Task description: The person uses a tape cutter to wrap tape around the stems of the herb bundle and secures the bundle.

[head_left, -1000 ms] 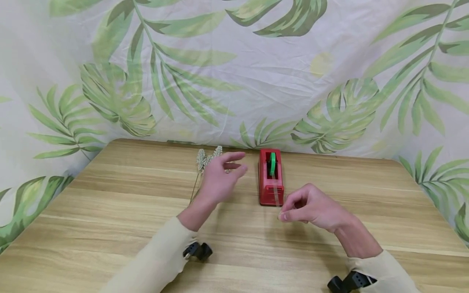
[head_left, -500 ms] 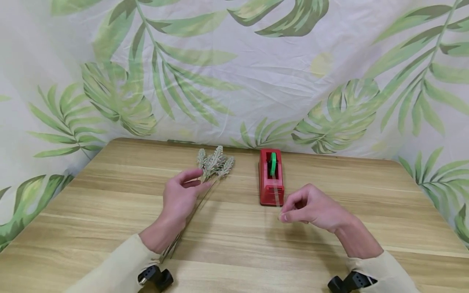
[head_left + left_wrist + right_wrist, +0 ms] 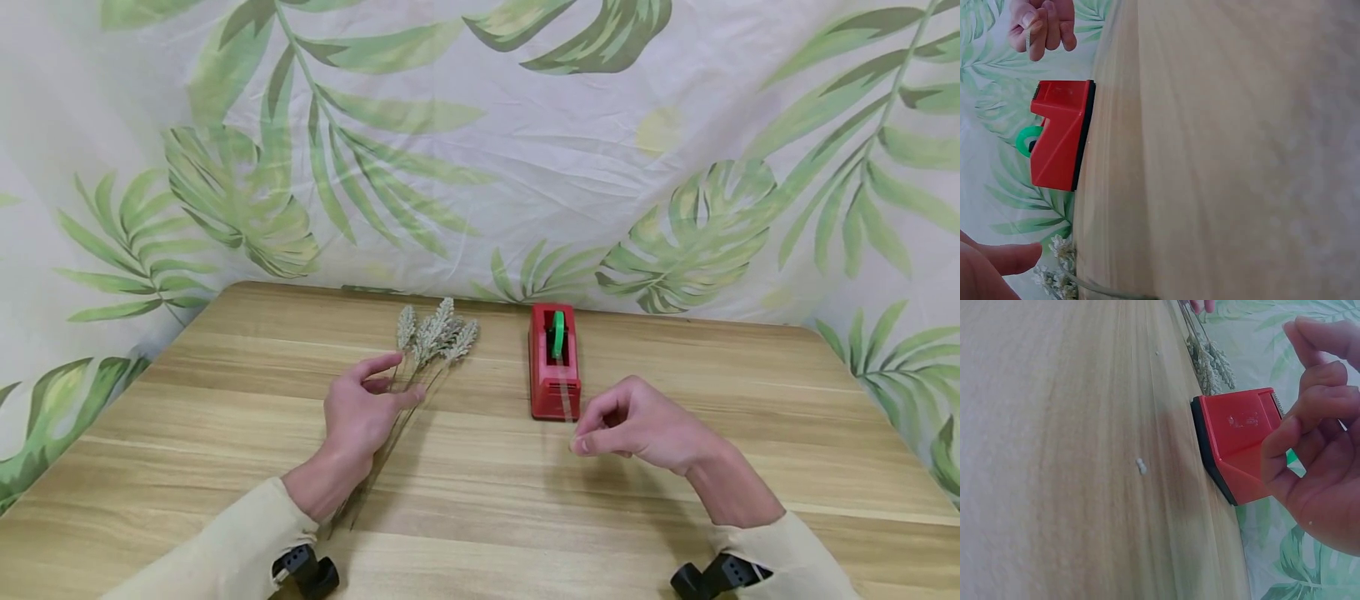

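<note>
Cloth [image 3: 420, 217]: because it hangs across the whole far side, from ten to two o'clock, this leaf-printed one probably serves as a screen.
Table [image 3: 480, 500]: wooden, bearing everything laid out; the clock is read on its top in the head view, twelve being the far edge.
Sleeves [image 3: 217, 542]: cream, coming in from eight and four o'clock, ending at the wrists so that the fingers are bare.
Flowers [image 3: 435, 337]: pale sprigs, heads at eleven o'clock, thin stems running down toward eight, perhaps laid so the stems are easy to reach.
Left hand [image 3: 360, 417]: at ten o'clock, over the stems, thumb and fingers apart and relaxed, gripping nothing that shows; whether it touches a stem, I cannot tell.
Right hand [image 3: 645, 429]: at three o'clock, raised, thumb and forefinger pinching the end of the tape [image 3: 567, 412], presumably to hold it drawn out and off the wood.
Dispenser [image 3: 551, 407]: red, upright between one and two o'clock, its cutting edge facing six, so the tape feeds toward the near side; its dark base likely steadies it.
Cameras [image 3: 306, 568]: black, one at each cuff, facing that side's work.
Green ring [image 3: 558, 333]: standing in the dispenser's slot, apparently so the tape can unwind.
Tape: a clear, narrow strip bridging dispenser and fingertips.
</note>
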Demonstrator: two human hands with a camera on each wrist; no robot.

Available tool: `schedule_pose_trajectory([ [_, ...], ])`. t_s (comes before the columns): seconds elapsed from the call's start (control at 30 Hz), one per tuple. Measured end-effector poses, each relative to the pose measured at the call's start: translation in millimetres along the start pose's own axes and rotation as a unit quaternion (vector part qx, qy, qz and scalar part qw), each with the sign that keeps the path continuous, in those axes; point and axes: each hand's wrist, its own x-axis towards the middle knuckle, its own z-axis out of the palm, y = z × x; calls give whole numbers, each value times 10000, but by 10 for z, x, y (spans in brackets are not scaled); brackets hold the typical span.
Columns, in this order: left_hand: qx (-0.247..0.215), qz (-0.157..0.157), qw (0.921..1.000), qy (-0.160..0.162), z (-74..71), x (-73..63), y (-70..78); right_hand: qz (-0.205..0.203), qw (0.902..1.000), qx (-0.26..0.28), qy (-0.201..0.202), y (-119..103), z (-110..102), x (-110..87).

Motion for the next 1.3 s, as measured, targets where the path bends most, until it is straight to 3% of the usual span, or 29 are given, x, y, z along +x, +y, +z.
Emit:
schedule_pose_trajectory([
  [0.17,-57,-108,9998,-171,4,14,-34,13,10000,9,-7,-9,6,2],
  [0.5,317,114,9993,-156,12,58,-38,-13,10000,-17,-14,-19,7,-6],
  [0.77,698,86,9970,-327,-122,103,-65,5,9999,3,119,-50,8,-25],
  [1.03,-129,-151,9971,-733,-200,128,-56,-45,9979,99,644,-166,25,-52],
  [1.3,182,-30,9973,-711,-199,111,-52,-113,9890,437,1409,-294,55,-83],
])
